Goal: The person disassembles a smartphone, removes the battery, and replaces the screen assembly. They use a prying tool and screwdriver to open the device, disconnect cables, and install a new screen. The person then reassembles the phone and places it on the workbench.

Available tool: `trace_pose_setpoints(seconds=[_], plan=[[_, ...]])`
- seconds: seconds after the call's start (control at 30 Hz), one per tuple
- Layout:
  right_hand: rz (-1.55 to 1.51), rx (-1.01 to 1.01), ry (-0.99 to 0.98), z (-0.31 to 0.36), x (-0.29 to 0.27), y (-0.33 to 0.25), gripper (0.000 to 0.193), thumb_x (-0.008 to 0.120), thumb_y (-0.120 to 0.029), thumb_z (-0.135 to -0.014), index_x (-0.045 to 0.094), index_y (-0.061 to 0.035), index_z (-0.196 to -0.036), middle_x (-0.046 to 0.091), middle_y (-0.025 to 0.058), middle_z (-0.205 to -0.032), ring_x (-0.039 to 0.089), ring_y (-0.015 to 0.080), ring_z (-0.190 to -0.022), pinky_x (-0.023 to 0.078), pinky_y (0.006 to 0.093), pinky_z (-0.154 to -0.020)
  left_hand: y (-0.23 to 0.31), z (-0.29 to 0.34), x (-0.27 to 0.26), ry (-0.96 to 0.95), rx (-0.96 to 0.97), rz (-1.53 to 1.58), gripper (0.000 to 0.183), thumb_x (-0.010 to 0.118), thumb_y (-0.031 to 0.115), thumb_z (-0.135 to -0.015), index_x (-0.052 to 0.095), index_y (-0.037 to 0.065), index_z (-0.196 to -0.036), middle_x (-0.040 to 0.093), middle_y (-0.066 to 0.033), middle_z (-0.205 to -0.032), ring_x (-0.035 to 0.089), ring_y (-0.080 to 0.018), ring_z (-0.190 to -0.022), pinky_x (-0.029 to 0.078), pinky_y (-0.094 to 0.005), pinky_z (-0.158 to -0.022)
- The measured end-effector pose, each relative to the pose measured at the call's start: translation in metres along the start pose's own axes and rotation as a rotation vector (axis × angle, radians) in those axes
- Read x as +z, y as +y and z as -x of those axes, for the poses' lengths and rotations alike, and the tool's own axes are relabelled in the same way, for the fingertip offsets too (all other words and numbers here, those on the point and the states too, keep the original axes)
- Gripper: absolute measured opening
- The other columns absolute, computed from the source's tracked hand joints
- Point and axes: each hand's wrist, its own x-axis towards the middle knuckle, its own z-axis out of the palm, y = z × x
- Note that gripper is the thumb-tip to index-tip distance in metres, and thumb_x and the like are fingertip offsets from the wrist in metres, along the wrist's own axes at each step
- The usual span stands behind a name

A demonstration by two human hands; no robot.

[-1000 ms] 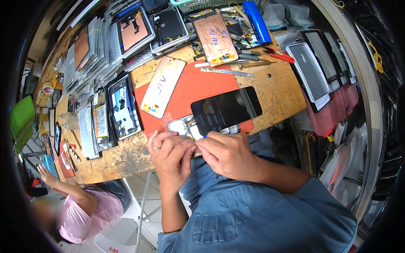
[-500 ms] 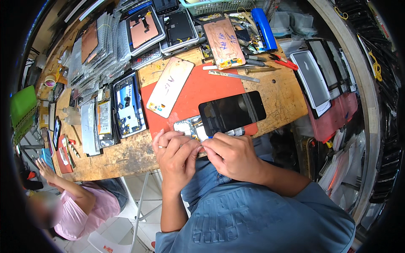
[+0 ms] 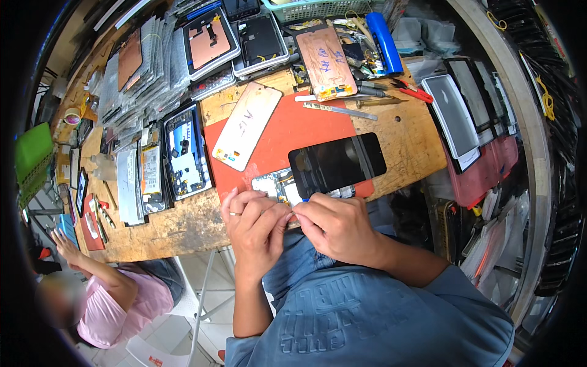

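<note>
My left hand (image 3: 254, 229) and my right hand (image 3: 339, 225) meet at the near edge of an opened phone (image 3: 265, 186). Its circuit board and a white part show beyond my knuckles. A dark phone screen (image 3: 333, 164) lies tilted across the phone's right part and hides much of it. Thumb and fingers are pinched together on both hands, fingertips almost touching. Whatever is between them is too small or hidden to make out; a bit of blue shows by my right fingers. A ring sits on a left finger.
Under the phone is a red mat (image 3: 287, 131) bearing a copper-coloured panel (image 3: 247, 127). Beyond lie a metal ruler-like strip (image 3: 339, 111), red-handled pliers (image 3: 413, 90) and a blue cylinder (image 3: 383, 43). Opened phones (image 3: 186, 153) stand left. A person in pink (image 3: 125, 300) sits at lower left.
</note>
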Motion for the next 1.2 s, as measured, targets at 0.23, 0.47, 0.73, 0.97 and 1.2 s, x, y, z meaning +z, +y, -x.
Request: trace_pose_setpoints(seconds=[0.23, 0.47, 0.73, 0.97, 1.2], plan=[[0.002, 0.004, -0.003, -0.0009, -0.0012, 0.0002, 0.014, 0.082, -0.005, -0.092, 0.076, -0.0051, -0.104, 0.067, 0.008, -0.083, 0.071, 0.0285, -0.064, 0.055, 0.0396, -0.056, -0.0003, -0.0012, -0.0002, 0.006, -0.001, 0.016, 0.011, 0.086, 0.015, -0.089, 0.081, 0.017, -0.098, 0.073, 0.002, -0.101, 0.067, -0.0264, -0.111, 0.039, -0.0532, -0.117], [0.004, 0.005, -0.018, 0.0008, -0.0009, 0.0005, 0.013, 0.08, -0.009, -0.095, 0.074, -0.0057, -0.106, 0.066, 0.0083, -0.085, 0.072, 0.029, -0.065, 0.056, 0.0401, -0.056, 0.0002, 0.0011, 0.0, 0.007, -0.005, 0.009, 0.011, 0.086, 0.016, -0.089, 0.081, 0.017, -0.098, 0.073, 0.002, -0.102, 0.067, -0.0263, -0.111, 0.039, -0.0531, -0.117], [0.005, 0.008, -0.024, -0.0008, -0.0019, 0.0, 0.012, 0.079, -0.009, -0.095, 0.073, -0.0056, -0.105, 0.065, 0.0082, -0.085, 0.072, 0.0291, -0.064, 0.056, 0.0405, -0.056, -0.0009, -0.0007, -0.0004, 0.003, -0.002, 0.023, 0.011, 0.086, 0.016, -0.089, 0.081, 0.016, -0.099, 0.073, 0.0018, -0.101, 0.067, -0.0262, -0.112, 0.038, -0.0529, -0.118], [0.022, 0.003, -0.017, -0.0018, -0.0018, -0.0005, 0.012, 0.079, -0.008, -0.095, 0.073, -0.0058, -0.105, 0.065, 0.0087, -0.083, 0.071, 0.0295, -0.064, 0.055, 0.0408, -0.056, -0.0002, -0.0008, -0.0007, 0.004, 0.002, 0.012, 0.012, 0.086, 0.015, -0.088, 0.081, 0.017, -0.099, 0.073, 0.0018, -0.102, 0.067, -0.0263, -0.113, 0.038, -0.0528, -0.118], [0.003, 0.013, -0.021, -0.0017, -0.0022, -0.0007, 0.013, 0.08, -0.008, -0.094, 0.073, -0.0055, -0.105, 0.065, 0.0085, -0.083, 0.072, 0.0297, -0.064, 0.055, 0.041, -0.055, -0.001, 0.0001, 0.0001, 0.008, -0.001, 0.026, 0.011, 0.086, 0.015, -0.088, 0.081, 0.016, -0.098, 0.073, 0.001, -0.1, 0.067, -0.0269, -0.111, 0.038, -0.0532, -0.118]])
